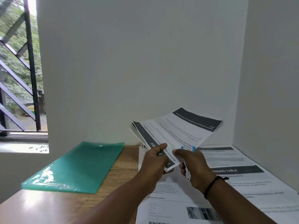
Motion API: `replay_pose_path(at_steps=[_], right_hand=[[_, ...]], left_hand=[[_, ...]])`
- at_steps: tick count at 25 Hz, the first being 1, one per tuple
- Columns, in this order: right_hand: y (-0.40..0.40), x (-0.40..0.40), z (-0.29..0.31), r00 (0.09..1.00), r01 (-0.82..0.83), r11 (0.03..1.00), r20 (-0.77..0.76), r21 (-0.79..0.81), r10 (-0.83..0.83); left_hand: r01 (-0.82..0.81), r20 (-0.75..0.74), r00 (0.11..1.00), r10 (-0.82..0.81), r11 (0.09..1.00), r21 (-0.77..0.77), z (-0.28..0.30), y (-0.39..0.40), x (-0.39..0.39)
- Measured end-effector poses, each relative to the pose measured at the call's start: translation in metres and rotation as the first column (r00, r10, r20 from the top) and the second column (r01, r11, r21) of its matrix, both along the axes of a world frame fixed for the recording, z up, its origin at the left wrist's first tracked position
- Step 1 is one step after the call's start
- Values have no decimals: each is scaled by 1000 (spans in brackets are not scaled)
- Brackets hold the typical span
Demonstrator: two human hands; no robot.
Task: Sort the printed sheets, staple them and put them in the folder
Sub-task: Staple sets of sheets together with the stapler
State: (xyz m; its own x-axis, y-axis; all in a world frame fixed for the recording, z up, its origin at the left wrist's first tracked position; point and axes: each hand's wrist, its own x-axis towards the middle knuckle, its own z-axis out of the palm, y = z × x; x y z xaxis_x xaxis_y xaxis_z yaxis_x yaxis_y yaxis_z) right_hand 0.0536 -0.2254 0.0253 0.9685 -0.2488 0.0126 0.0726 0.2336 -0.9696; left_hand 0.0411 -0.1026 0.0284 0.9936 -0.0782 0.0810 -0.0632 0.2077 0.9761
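Far left: a window (19, 70) with dark diagonal bars, green foliage beyond, bright sill below. Plain pale walls (129, 62) across the middle and right, meeting in a corner at the right behind the papers.

Below: a wooden tabletop (113, 180), glossy at the near left with a patch of glare. On its left half, a translucent green plastic folder (77, 167), lying flat and closed, angled toward the window, well apart from the hands.

Centre: left hand (156, 160) raised above the tabletop, grip closed on the near corner of a stack of printed sheets (176, 131), thumb on top, fingers underneath. Stack tilted up and away toward the corner of the room, edges fanned slightly at the left, dark header bands on the top pages.

Just right: right hand (192, 164), black band on the wrist, grip curled round a small blue and white stapler (188, 151), its blue end touching the stack's near edge beside the left thumb.

Right half of the tabletop: more printed sheets (226, 183) spread flat under both forearms, overlapping, reaching the right wall.
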Motion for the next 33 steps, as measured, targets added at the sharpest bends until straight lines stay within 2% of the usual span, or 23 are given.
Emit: replay_pose_path(at_steps=[3, 7, 11, 14, 18, 22, 25, 28, 31, 33], right_hand=[[3, -3, -1, 999, -32, 997, -22, -77, 31], [0, 0, -1, 1000, -21, 995, -14, -99, 20], [-8, -1, 11, 993, -65, 993, 93, -98, 75], [-15, 0, 16, 980, -118, 986, 147, -122, 135], [-23, 0, 15, 975, -129, 977, 160, -168, 156], [-19, -3, 19, 977, -152, 970, 122, -190, 177], [-21, -6, 25, 944, -329, 943, 17, -56, 330], [-24, -7, 25, 845, -533, 837, 25, 126, 534], [-22, -5, 22, 769, -638, 753, 94, 162, 632], [-17, -6, 21, 784, -621, 773, 104, 127, 612]], left_hand=[[0, -41, 999, 1, 1000, 18, -1, 4, 3], [88, -67, 994, -83, 993, 79, 1, 10, 5], [164, 8, 986, -165, 986, 41, 13, 24, 6], [187, 90, 976, -197, 976, 108, 14, 26, 1], [80, 162, 980, -114, 976, 204, 8, 15, -2], [-21, 225, 974, -17, 987, 161, 10, 14, -1], [-99, 269, 960, 76, 992, 75, 18, 21, 2], [-156, 292, 945, 151, 988, -5, 24, 30, 5], [-203, 331, 919, 212, 977, -62, 26, 32, 6], [-208, 362, 906, 218, 976, -67, 26, 30, 5]])
